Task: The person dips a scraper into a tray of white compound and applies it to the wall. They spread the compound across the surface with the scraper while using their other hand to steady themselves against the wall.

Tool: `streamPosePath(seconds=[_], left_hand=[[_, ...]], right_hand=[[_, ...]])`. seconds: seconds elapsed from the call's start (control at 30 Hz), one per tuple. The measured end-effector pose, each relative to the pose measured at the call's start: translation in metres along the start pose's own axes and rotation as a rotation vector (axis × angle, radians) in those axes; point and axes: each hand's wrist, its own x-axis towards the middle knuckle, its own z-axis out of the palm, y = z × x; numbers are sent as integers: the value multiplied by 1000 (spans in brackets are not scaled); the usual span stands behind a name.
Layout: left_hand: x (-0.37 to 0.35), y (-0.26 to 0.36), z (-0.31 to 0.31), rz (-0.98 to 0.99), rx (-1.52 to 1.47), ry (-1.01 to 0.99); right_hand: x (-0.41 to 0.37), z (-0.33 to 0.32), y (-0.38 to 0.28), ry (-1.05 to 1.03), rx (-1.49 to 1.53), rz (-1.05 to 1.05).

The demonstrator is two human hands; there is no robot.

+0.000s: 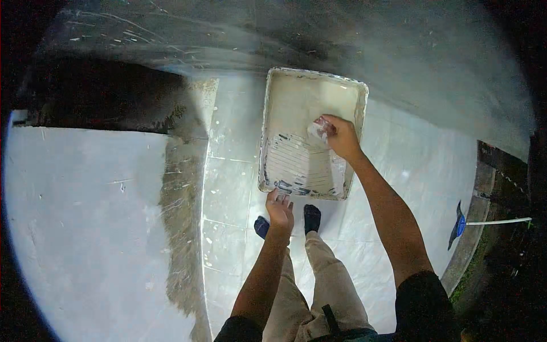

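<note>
A paint-smeared paint tray (264, 137) is in front of me, with pale paint in its far part and ridges showing in its near part. My left hand (280, 212) grips the tray's near rim towards its left corner. Over the middle of the tray, my right hand (342, 137) is closed on a small, pale, paint-coated object (319, 130). My fingers hide part of that object, so I cannot make out its exact kind.
My feet in dark socks (311, 218) stand just below the tray on a pale tiled floor (228, 196). A partly whitened wall (85, 222) is at left. At right lies a blue-headed tool with a white pole (498, 221), near the floor's edge.
</note>
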Motion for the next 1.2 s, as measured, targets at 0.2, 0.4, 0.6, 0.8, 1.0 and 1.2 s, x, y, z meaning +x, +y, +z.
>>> streamPosePath(seconds=[0.2,0.4,0.6,0.8,1.0,1.2], left_hand=[[5,5,-5,28,2,16],[2,6,-3,4,-26,24],[1,7,-7,11,8,-28],[7,8,-17,-32,16,-23],[-2,12,-30,214,215,94],[-43,57,-12,659,710,38]], right_hand=[[37,5,-20,19,111,-69],[39,23,-12,-41,-31,-105],[35,20,-19,-7,-62,-32],[12,24,-1,50,24,91],[-25,33,0,-5,91,191],[-29,30,-52,-33,807,521]])
